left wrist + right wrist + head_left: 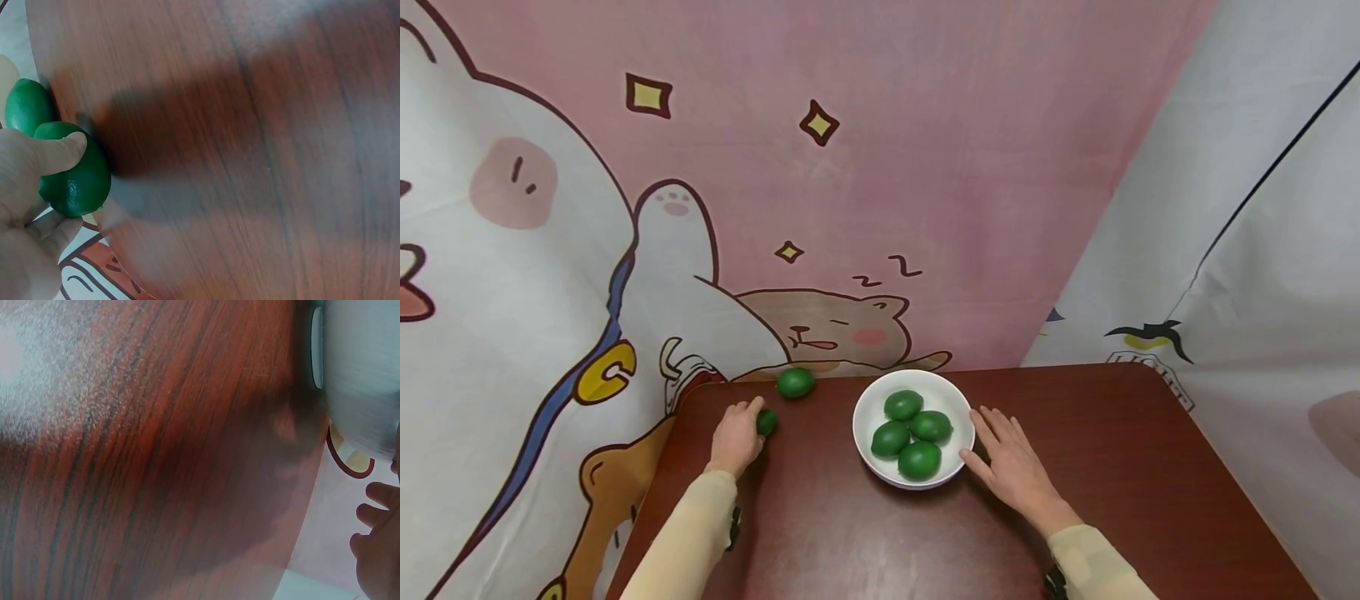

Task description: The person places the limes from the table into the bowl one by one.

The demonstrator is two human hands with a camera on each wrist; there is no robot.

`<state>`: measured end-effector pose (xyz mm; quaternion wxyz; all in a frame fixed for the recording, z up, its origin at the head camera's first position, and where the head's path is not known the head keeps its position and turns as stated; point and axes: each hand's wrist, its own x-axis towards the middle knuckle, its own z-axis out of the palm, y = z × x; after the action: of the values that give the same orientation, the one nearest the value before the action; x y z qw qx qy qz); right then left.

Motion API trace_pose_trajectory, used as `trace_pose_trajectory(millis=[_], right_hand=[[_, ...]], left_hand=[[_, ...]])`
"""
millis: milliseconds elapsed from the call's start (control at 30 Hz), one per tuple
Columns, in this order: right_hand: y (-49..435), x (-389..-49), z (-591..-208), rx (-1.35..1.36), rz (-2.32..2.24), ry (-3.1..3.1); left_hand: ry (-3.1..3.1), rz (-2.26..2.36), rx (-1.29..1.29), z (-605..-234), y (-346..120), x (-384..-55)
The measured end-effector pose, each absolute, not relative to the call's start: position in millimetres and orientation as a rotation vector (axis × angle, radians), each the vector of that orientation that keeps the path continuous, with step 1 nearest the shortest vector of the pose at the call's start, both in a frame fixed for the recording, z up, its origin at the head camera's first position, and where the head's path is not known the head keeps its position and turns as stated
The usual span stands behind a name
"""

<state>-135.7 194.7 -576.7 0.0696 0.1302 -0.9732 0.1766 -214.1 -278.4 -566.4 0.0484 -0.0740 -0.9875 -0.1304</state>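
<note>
My left hand (737, 437) grips a green lime (80, 184) at the left side of the table, with the thumb over its near face in the left wrist view. A second lime (795, 383) lies just beyond it, by the table's back edge. Near the middle stands a round white bowl (865, 410) with several green limes (919, 460) inside. At the bowl's right side is my right hand (1017, 471), its fingers spread and extended, fingertips right at the rim. In the right wrist view the bowl's outer wall (362, 369) shows above that hand.
The dark reddish-brown wooden table (820, 542) ends at a back edge close behind the bowl and the loose lime. A pink and white cloth with cartoon animals (925, 167) hangs behind it and along the left side.
</note>
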Motion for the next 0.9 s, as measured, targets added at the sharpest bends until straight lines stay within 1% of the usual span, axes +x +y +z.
trace_pose_trajectory(millis=[900], right_hand=[[195.2,-135.3,-577.0,0.396,0.538,-2.919]], left_hand=[[-2.975,-0.414,-0.247,-577.6,-271.5,-195.9]])
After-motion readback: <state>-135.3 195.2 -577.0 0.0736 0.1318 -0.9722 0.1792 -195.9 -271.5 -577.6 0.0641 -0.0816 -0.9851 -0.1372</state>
